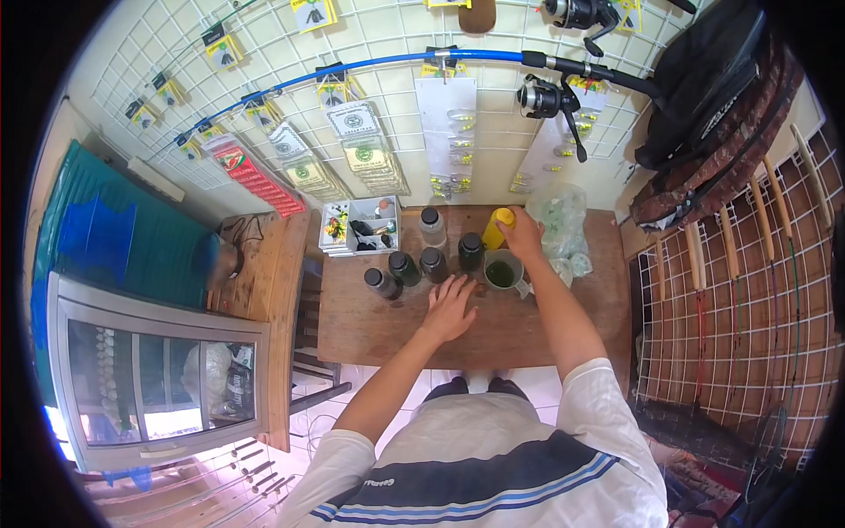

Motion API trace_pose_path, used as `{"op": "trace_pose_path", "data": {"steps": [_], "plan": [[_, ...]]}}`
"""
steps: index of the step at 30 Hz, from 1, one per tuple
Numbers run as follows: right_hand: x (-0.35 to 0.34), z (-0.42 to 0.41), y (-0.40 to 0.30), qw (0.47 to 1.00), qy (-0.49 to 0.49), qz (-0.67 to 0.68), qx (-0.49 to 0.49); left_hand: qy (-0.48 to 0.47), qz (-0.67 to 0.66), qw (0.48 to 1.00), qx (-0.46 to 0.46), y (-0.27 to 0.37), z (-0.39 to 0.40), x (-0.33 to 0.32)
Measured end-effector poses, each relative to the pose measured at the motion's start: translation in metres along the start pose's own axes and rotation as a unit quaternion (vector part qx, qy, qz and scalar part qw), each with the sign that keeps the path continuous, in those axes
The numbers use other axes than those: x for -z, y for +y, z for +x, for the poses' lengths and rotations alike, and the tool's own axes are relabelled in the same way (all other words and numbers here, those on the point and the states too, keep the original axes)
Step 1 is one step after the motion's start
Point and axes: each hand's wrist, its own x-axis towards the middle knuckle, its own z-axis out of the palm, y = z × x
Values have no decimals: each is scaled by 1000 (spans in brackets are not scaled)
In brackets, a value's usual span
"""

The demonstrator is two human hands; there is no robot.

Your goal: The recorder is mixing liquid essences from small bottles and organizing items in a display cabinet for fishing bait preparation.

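My right hand (pixel 525 234) grips a yellow plastic bottle (pixel 494 236) at the back of the wooden table (pixel 409 330). Just in front of that bottle stands a translucent measuring jug (pixel 503 270) with dark green liquid inside. My left hand (pixel 451 309) hovers over or rests on the tabletop, fingers apart and holding nothing; which of the two I cannot tell. Close to its fingertips are several dark-capped bottles: one of dark liquid (pixel 471 252), a second dark one (pixel 434 265), a green one (pixel 404 268) and a greyish one (pixel 383 284). Behind them stands a clear bottle (pixel 432 228).
A white compartment box (pixel 360 226) with small items sits at the table's back left. Crumpled plastic bags (pixel 558 211) lie at the back right. Fishing rods and reels (pixel 548 98) hang on a white wire grid. A glass cabinet (pixel 162 376) stands to the left.
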Motion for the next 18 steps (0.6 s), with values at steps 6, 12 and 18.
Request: {"op": "trace_pose_path", "data": {"steps": [6, 12, 18], "plan": [[49, 2, 6, 985, 104, 127, 44, 35, -48, 998, -3, 8, -2, 4], [111, -16, -13, 959, 161, 212, 94, 104, -85, 991, 0, 24, 10, 10], [117, -48, -35, 960, 80, 222, 148, 197, -153, 968, 14, 30, 16, 18]]}}
